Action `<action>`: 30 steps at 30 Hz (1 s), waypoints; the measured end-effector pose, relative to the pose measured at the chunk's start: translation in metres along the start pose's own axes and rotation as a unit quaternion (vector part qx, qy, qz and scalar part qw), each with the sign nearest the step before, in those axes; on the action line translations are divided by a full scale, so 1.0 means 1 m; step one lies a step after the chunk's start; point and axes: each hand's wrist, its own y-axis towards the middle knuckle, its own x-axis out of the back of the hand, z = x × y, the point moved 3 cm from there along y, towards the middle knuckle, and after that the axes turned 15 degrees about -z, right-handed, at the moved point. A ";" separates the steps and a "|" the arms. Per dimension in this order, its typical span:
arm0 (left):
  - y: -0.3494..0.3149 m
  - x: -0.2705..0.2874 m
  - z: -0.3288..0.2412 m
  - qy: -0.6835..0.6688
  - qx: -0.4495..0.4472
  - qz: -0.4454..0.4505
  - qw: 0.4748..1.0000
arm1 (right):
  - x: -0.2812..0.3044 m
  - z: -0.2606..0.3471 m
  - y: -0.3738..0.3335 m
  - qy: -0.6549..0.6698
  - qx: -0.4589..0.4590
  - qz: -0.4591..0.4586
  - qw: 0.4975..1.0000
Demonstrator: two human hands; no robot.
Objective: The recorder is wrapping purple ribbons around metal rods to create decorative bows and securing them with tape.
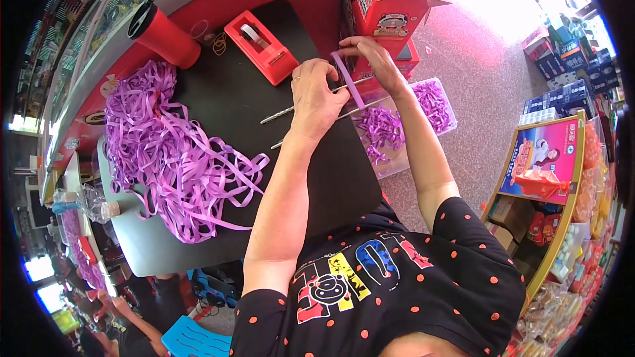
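Note:
Over the right edge of the dark tabletop, my left hand [315, 96] is closed, its thumb and fingertips at a flat purple ribbon [349, 82]. The ribbon stands across two thin metal rods [278, 116], whose near ends stick out past my left wrist. My right hand [370, 58] bends over from the right, fingers closed at the ribbon's upper end; its thumb is partly hidden. Left of my forearm lies a big tangled heap of purple ribbon [178, 158]. Below my right hand, a clear plastic tub [397, 166] holds many short purple ribbon pieces [380, 129].
A red tape dispenser [263, 46], a red tumbler [165, 36] and rubber bands [219, 44] sit at the table's far side. Red cartons [390, 0] stand beyond my right hand. A display shelf [539, 178] is at right, a blue stool [195, 337] at lower left, near another person [132, 327].

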 end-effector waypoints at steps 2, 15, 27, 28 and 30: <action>0.000 0.001 0.000 0.002 -0.001 0.000 1.000 | 0.000 0.003 0.003 -0.122 0.077 -0.004 0.990; 0.000 0.001 -0.001 0.008 -0.016 -0.011 1.000 | -0.005 0.032 0.007 -0.218 0.219 -0.025 0.951; -0.001 0.002 -0.004 0.030 0.005 0.040 0.999 | -0.003 0.016 0.009 -0.251 0.115 0.004 0.961; -0.001 0.003 -0.003 0.030 0.005 0.040 0.999 | -0.002 0.014 0.010 -0.241 0.105 0.010 0.965; -0.001 0.003 -0.003 0.032 0.007 0.047 0.998 | -0.001 0.013 0.011 -0.232 0.095 0.015 0.968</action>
